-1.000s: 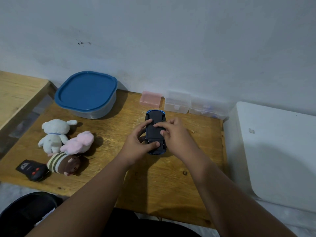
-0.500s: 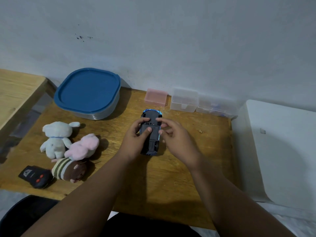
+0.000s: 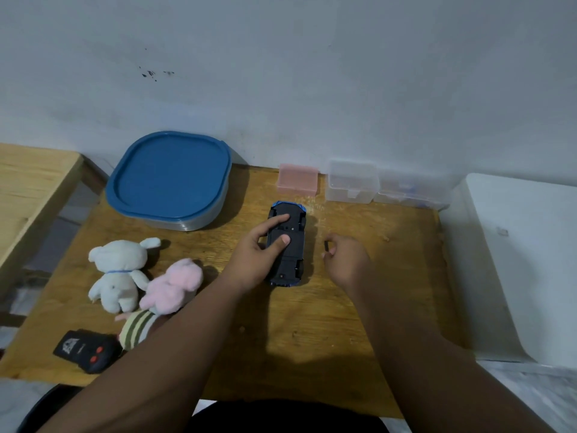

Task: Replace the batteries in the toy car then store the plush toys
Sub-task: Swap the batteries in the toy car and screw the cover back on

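Note:
A blue toy car (image 3: 295, 245) lies upside down on the wooden table (image 3: 312, 326), its black underside facing up. My left hand (image 3: 254, 262) grips it from the left, forefinger and thumb pressed on the underside. My right hand (image 3: 346, 260) is just right of the car, apart from it, fingers pinched on a small dark piece (image 3: 326, 246) that I cannot identify. Three plush toys lie at the left: a white one (image 3: 117, 270), a pink one (image 3: 175, 282) and a striped one (image 3: 137, 328), partly hidden by my left forearm.
A container with a blue lid (image 3: 168, 179) stands at the back left. A pink box (image 3: 298, 179) and two clear boxes (image 3: 351, 182) line the wall. A black remote (image 3: 84, 350) lies front left. A white bin (image 3: 524, 260) borders the table's right edge.
My right hand has left the car's underside and moved right, pinching a small dark piece. My left hand stays on the car, which lies flat on the table.

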